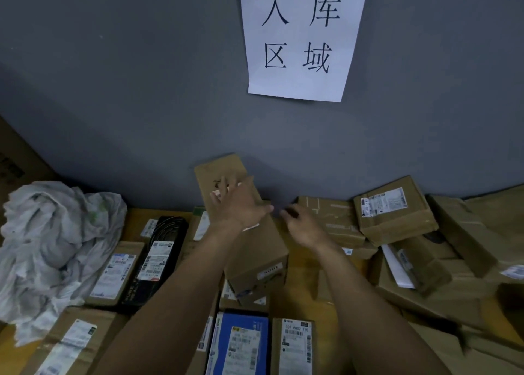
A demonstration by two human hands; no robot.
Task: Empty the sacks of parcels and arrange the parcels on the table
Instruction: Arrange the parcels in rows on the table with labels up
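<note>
Laid flat at the near edge of the table [300, 269]: a blue parcel [239, 343], touching a white-labelled carton [295, 346] on its right, with a brown carton [71, 343] off to the left. Just beyond, side by side: a flat labelled carton [116, 272] and a black parcel [163, 249], next to a crumpled white sack [54, 247], slumped and apparently emptied, at the left of the table

Reaching forward over all of this, two bare forearms. Left hand [238, 207] spread palm down on the top face of a long brown carton [255, 249], fingers straight and apart, pressing rather than gripping. Right hand [303, 227] just beside that carton's right face, fingers loosely bent with nothing seen between them; whether touching the cardboard, impossible to say through the blur

Long brown carton itself at mid-table, raised above the flat parcels around it, far end tilted up close to the grey wall [113, 105]. Judged stiff-sided and sturdy, probably of modest weight; smooth cardboard and tape likely to slide under a flat palm. Best taken by the two long side faces, one hand each, near the middle, never by the loose paper label on top. Likely step in hand: setting it square among the others

To the right, a loose heap of brown cartons [394, 210], tilted and overlapping, yet to be arranged. Farthest back, on the wall, a white paper sign [300, 39] with four handwritten characters
</note>
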